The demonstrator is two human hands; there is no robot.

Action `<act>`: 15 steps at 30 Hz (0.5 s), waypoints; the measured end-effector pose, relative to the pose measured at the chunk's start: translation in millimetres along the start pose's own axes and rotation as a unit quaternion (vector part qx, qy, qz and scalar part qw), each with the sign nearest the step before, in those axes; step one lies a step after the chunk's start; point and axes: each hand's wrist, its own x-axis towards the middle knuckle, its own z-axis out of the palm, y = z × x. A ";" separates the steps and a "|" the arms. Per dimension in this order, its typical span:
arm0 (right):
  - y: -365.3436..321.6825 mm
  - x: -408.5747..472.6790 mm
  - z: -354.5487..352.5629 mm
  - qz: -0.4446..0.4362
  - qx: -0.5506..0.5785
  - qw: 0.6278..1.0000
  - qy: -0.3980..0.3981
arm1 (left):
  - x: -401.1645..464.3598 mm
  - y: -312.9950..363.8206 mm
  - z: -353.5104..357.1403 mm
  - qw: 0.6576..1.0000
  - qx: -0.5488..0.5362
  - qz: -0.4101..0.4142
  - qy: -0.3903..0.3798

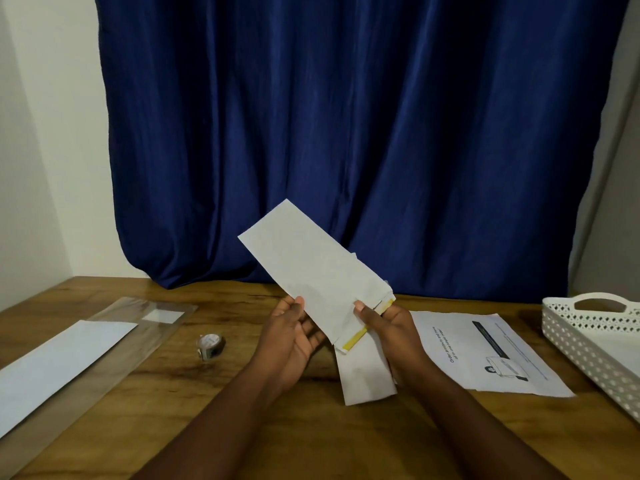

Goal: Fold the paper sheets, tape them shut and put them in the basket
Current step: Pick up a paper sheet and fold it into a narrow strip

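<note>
Both hands, left (294, 336) & right (388, 327), pinch folded sheet (311, 271) above bench (242, 393), yellow-taped end near, prob. checking seal before basket (588, 344).

Both forearms are extended from the bottom of the frame toward its centre. The left hand (291, 336) is held palm-up, thumb raised. The right hand (388, 327) is pinched, thumb uppermost.

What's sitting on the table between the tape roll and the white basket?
In the head view, the printed sheet lies flat between the tape roll and the white basket; both hands hold the folded paper above that stretch.
</note>
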 end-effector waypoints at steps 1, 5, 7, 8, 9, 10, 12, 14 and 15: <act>-0.1 0.9 0.1 0.004 -0.006 1.000 0.001 | 0.1 0.6 -0.8 1.000 -0.007 -0.006 -0.003; -1.6 1.1 -0.1 -0.006 -0.062 0.998 0.024 | 0.0 1.3 -3.1 1.000 -0.004 -0.010 -0.014; -4.3 -1.0 -0.6 -0.030 -0.075 0.996 0.035 | -1.5 1.0 -2.1 1.000 0.011 -0.011 -0.020; -4.8 -1.4 -1.4 -0.039 -0.074 0.996 0.036 | -2.7 0.5 -1.0 0.999 0.024 -0.013 -0.021; -5.0 -1.5 -1.8 -0.048 -0.070 0.996 0.037 | -4.1 -0.3 -0.2 0.999 0.040 -0.014 -0.024; -7.0 -2.8 -1.4 -0.055 -0.062 0.996 0.041 | -4.5 -2.1 0.5 0.998 0.061 -0.015 -0.023; -7.5 -2.7 -1.9 -0.065 -0.068 0.994 0.056 | -5.2 -5.9 1.4 0.995 0.100 -0.016 -0.013; -6.4 -1.7 -4.1 -0.081 -0.126 0.986 0.067 | -6.6 -7.5 2.8 0.993 0.119 -0.019 -0.001; -6.7 -2.9 -5.0 -0.105 -0.165 0.979 0.064 | -7.0 -7.4 3.0 0.993 0.118 -0.021 -0.001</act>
